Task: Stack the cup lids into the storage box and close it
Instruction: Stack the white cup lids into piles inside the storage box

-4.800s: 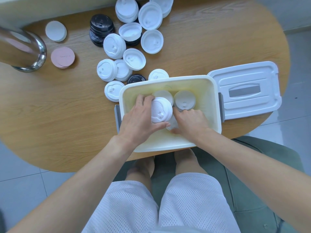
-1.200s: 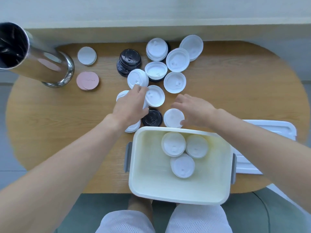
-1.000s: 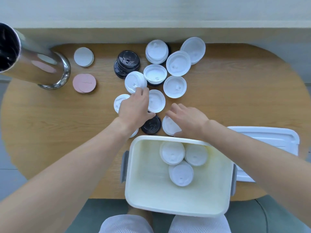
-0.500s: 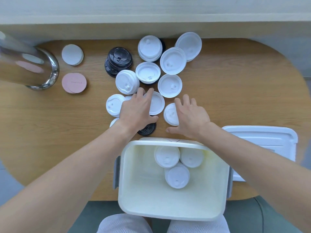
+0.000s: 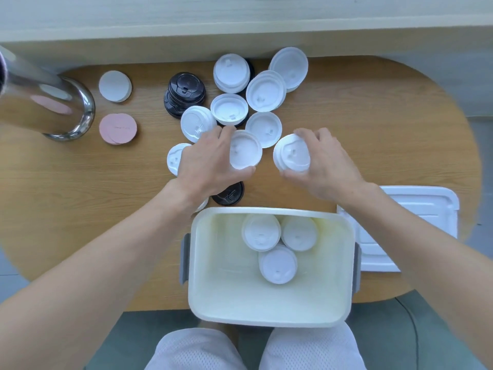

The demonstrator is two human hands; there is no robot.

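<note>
Holding one white lid apiece above the desk (image 5: 386,124). Left hand (image 5: 206,161): fingers and thumb curled round a white lid (image 5: 245,153), pinched at its rim. Right hand (image 5: 324,161): fingers curled over a domed lid (image 5: 292,156), thumb under its near edge; possibly two lids nested, cannot tell.

Box (image 5: 269,319): open, at near desk edge, overhanging it slightly. Contents: three white lid stacks (image 5: 277,263), touching, grouped toward the far wall; left part of the floor bare.

Box cover (image 5: 416,209): flat on desk, just right of box, partly under right forearm.

Loose stock beyond the hands: white lids (image 5: 264,92) scattered and overlapping, black lids (image 5: 185,94) stacked, one black lid (image 5: 229,194) just beside the box's far wall.

Also present: steel cup (image 5: 53,102), pink discs (image 5: 118,128), white disc (image 5: 115,86).

Risks, judged: lids dropped off-centre, toppling a stack; mixed orientations preventing nesting; overhanging box tipping under a downward press; tall stacks blocking the cover.
</note>
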